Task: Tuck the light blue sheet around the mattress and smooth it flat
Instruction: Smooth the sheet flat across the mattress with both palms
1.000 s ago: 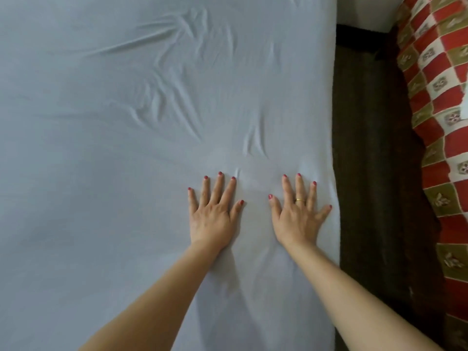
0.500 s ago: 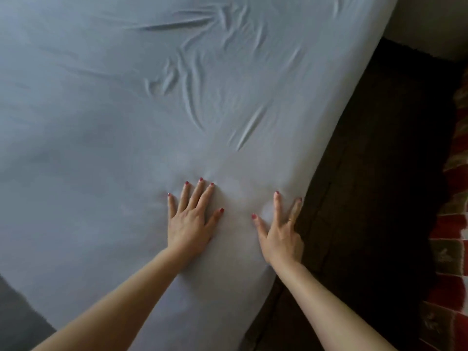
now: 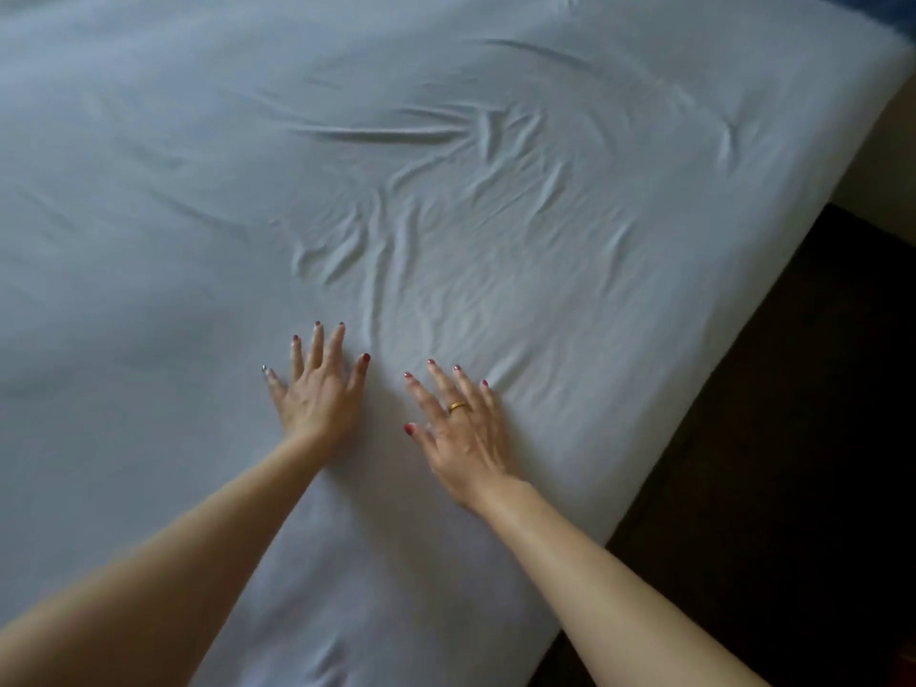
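Light blue sheet is covering the whole top of the mattress, reaching its right edge and wrapping down over it; both hands are lying on the sheet near that right edge, in the nearer half of the bed. Left hand is pressing palm-down, fingers straight and spread, gripping nothing; right hand is lying just beside it, closer to the edge, also flat with fingers extended, a gold ring showing on one finger. A cluster of creases is fanning out just beyond the fingertips toward the middle of the bed; a long fold is running across farther up. Dark floor is showing beside the right edge.
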